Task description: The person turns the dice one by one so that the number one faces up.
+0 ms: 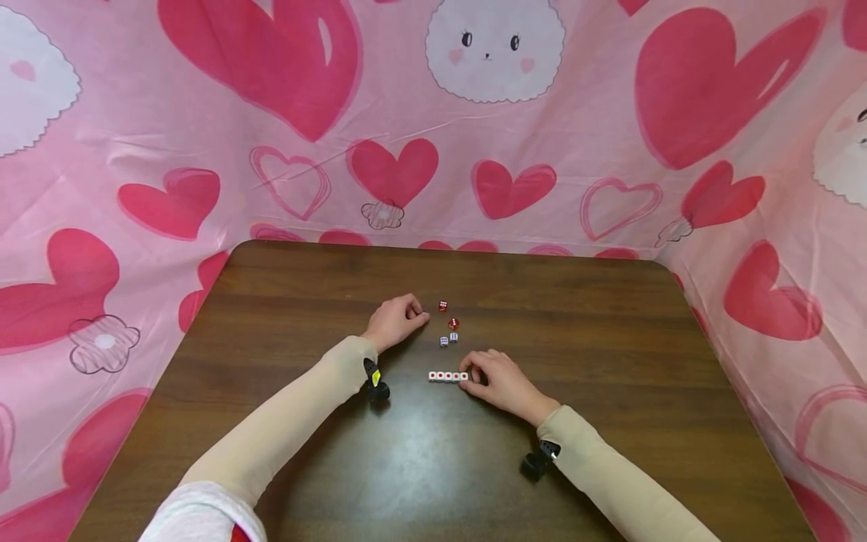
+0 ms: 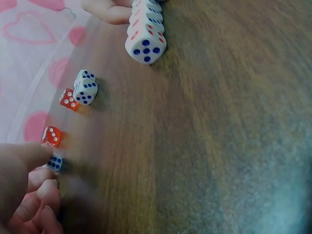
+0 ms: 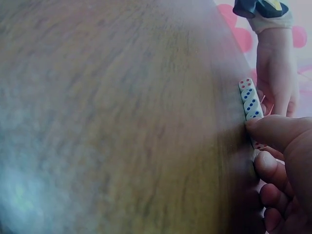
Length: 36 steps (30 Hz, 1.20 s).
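Pink heart-print cloth [image 1: 515, 128] behind dark brown wood-grain bench [image 1: 576, 309]. Over bench, right hand [image 1: 504, 382] pinching end of straight row of five white cube dice [image 1: 448, 376]; left hand [image 1: 396, 322], fingers bent, at blue-pipped white die [image 2: 54, 163], cannot tell whether pinching. Right of left hand, two loose white dice [image 1: 443, 341], two translucent red dice [image 1: 443, 306].

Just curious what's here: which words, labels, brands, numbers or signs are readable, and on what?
No words, brands or written numbers.
One red pip: top of each die in the white row.
Five blue pips: that row's left end die.
Loose dice: pips too small to read surely.
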{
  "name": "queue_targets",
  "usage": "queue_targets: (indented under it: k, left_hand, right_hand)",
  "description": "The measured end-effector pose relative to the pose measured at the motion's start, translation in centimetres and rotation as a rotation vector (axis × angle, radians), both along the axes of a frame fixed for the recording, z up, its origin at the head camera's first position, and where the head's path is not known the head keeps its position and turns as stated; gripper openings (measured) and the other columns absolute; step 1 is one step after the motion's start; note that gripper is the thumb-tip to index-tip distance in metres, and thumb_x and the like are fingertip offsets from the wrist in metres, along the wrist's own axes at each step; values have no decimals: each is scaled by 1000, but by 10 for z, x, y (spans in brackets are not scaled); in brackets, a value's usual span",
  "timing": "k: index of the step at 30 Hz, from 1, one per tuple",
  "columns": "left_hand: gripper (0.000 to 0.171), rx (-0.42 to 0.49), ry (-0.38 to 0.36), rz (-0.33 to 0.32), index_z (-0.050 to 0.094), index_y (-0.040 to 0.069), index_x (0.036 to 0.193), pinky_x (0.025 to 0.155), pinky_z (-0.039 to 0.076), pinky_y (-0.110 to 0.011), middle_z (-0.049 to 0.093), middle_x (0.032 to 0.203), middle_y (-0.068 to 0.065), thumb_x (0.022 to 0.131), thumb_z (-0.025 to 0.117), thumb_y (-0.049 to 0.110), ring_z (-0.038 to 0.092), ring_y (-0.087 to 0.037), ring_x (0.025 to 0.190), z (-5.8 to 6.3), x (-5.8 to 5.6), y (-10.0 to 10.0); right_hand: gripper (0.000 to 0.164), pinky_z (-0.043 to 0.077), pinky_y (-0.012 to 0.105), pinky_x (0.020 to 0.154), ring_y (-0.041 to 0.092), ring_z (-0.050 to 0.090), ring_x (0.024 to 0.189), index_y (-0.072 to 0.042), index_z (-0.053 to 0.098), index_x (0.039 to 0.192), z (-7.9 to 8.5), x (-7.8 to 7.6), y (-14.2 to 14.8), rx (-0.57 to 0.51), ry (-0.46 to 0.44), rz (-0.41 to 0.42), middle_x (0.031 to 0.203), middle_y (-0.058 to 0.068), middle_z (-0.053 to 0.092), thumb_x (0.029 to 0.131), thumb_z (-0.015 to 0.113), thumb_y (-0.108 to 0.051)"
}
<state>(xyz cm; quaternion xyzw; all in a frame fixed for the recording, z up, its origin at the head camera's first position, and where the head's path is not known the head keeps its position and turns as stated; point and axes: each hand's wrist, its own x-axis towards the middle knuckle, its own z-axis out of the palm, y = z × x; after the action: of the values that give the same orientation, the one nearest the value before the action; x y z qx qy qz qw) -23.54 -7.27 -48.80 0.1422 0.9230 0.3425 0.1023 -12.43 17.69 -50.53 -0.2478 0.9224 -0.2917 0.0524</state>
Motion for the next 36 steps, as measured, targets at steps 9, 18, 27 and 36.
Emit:
queue_targets:
  k: [9, 18, 27, 36]
  left_hand:
    - [21, -7, 15, -53, 69, 16, 105, 76, 44, -36, 64, 94, -1, 93, 79, 29, 59, -19, 87, -5, -3, -4]
    - [21, 45, 13, -86, 68, 13, 109, 80, 46, -36, 65, 94, -3, 96, 77, 26, 59, -19, 87, -7, -2, -8]
    - [13, 90, 12, -168, 69, 10, 102, 76, 48, -33, 66, 88, -2, 95, 78, 15, 59, -17, 81, -9, -3, -14]
    - [9, 38, 12, -219, 71, 14, 98, 73, 45, -32, 64, 81, 2, 94, 78, 16, 56, -14, 75, -3, 7, -17]
  right_hand:
    - [16, 37, 29, 73, 7, 44, 76, -23, 67, 104, 0, -1, -1, 0, -10, -11, 76, -16, 51, 94, 79, -27]
    - [16, 37, 30, 73, 8, 44, 76, -23, 67, 104, 0, -1, -1, 3, -35, -13, 76, -16, 51, 95, 79, -28]
    - [16, 36, 29, 73, 7, 44, 76, -23, 67, 103, 0, -1, -2, -5, -27, -11, 76, -16, 51, 94, 79, -27]
    - [16, 36, 29, 73, 7, 43, 75, -21, 67, 103, -1, -1, -3, -11, 1, -11, 76, -16, 50, 94, 79, -26]
